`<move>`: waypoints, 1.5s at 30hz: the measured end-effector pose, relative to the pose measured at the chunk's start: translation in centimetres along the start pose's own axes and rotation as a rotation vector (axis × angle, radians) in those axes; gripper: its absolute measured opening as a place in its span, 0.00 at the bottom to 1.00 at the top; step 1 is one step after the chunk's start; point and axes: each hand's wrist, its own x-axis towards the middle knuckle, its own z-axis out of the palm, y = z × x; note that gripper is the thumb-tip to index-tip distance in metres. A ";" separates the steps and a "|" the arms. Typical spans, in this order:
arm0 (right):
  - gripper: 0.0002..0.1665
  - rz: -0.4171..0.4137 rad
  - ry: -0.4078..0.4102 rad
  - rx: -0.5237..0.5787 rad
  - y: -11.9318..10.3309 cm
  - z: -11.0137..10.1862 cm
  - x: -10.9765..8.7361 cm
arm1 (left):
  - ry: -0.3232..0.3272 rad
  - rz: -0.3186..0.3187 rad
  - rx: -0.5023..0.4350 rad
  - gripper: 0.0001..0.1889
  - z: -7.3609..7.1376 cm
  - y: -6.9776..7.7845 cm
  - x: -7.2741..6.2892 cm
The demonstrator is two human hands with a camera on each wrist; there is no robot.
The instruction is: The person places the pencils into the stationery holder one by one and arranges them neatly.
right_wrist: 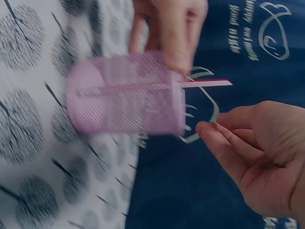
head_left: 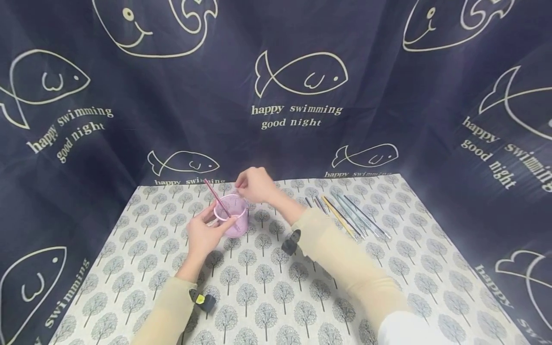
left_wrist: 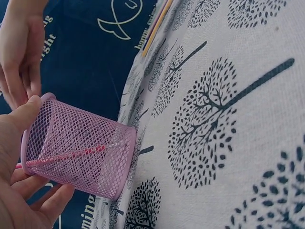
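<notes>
Pink mesh cup (head_left: 236, 230) stood near the far edge of the tabletop (head_left: 233, 314), left of its middle, long axis upright, mouth facing up. The left hand (head_left: 204, 235) was nearer, its thumb and fingers curled round the rim. From the right hand (head_left: 255, 186), whose fingertips were drawn together with nothing visible between them, the mouth lay just below and to the left. One pink stick (head_left: 214, 193) leaned inside, jutting past the rim; loose sticks (head_left: 339, 217) lay toward the far right corner.
</notes>
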 end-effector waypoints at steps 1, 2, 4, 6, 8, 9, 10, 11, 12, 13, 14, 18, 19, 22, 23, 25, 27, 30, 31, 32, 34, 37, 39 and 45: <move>0.06 0.002 0.010 0.006 0.3 -0.7 -0.1 | 0.000 -0.003 -0.001 0.46 0.0 0.0 0.0; 0.07 0.005 0.016 0.007 0.6 -1.4 -0.3 | 0.000 -0.005 -0.001 0.46 0.0 0.0 0.0; 0.07 0.020 0.028 0.013 1.2 -2.7 -0.8 | -0.002 -0.008 0.002 0.46 0.1 0.0 0.1; 0.07 0.037 0.032 0.021 2.0 -3.8 -1.4 | -0.003 -0.011 0.009 0.46 0.1 0.0 0.1; 0.07 0.049 0.039 0.015 2.8 -4.8 -2.0 | -0.004 -0.013 0.015 0.46 0.2 0.0 0.0; 0.08 0.054 0.043 0.011 3.1 -5.3 -2.4 | -0.003 -0.014 0.018 0.46 0.2 0.1 0.0; 0.08 0.056 0.045 0.005 3.5 -5.8 -2.7 | -0.002 -0.014 0.019 0.46 0.2 0.1 0.0; 0.08 0.057 0.048 -0.006 3.9 -6.3 -3.1 | -0.002 -0.015 0.020 0.45 0.2 0.1 0.0; 0.09 0.058 0.053 -0.016 4.3 -6.7 -3.4 | -0.004 -0.016 0.019 0.45 0.2 0.1 0.0; 0.09 0.059 0.057 -0.028 4.7 -7.2 -3.7 | -0.006 -0.017 0.017 0.46 0.3 0.1 0.0; 0.09 0.061 0.062 -0.041 5.1 -7.6 -4.1 | -0.009 -0.018 0.014 0.46 0.3 0.2 0.1; 0.08 0.082 0.083 -0.071 6.6 -8.8 -5.3 | -0.018 -0.025 0.003 0.46 0.3 0.2 0.2; 0.08 0.087 0.088 -0.080 6.9 -9.0 -5.5 | -0.019 -0.025 -0.001 0.46 0.3 0.2 0.3; 0.07 0.084 0.095 -0.113 8.0 -9.1 -6.3 | -0.014 -0.025 -0.008 0.46 0.2 0.2 0.3; 0.07 0.078 0.091 -0.125 8.3 -9.0 -6.7 | -0.011 -0.026 -0.012 0.46 0.2 0.2 0.3; 0.07 0.069 0.077 -0.150 9.0 -8.6 -7.3 | -0.005 -0.028 -0.012 0.45 0.1 0.2 0.2; 0.08 0.071 0.053 -0.169 9.6 -8.1 -8.1 | -0.001 -0.029 -0.007 0.44 0.1 0.1 0.1; 0.07 0.084 0.020 -0.197 10.7 -7.2 -9.2 | 0.000 -0.028 -0.003 0.44 0.1 0.1 -0.1; 0.07 0.084 0.014 -0.205 11.2 -6.8 -9.6 | -0.001 -0.029 -0.005 0.44 0.1 0.0 -0.1; 0.06 0.091 0.003 -0.219 11.7 -6.5 -10.0 | -0.007 -0.030 -0.007 0.44 0.1 0.0 -0.2; 0.05 0.100 -0.021 -0.228 12.5 -5.5 -10.7 | -0.016 -0.036 -0.004 0.44 0.2 -0.1 -0.2; 0.06 0.102 -0.061 -0.231 13.4 -4.0 -11.7 | -0.024 -0.049 0.004 0.45 0.1 -0.3 -0.3; 0.07 0.096 -0.086 -0.230 13.7 -3.0 -12.1 | -0.018 -0.045 0.011 0.45 0.0 -0.3 -0.4; 0.08 0.146 -0.113 -0.267 13.3 -1.4 -12.9 | -0.014 -0.021 0.009 0.45 -0.2 -0.1 -0.1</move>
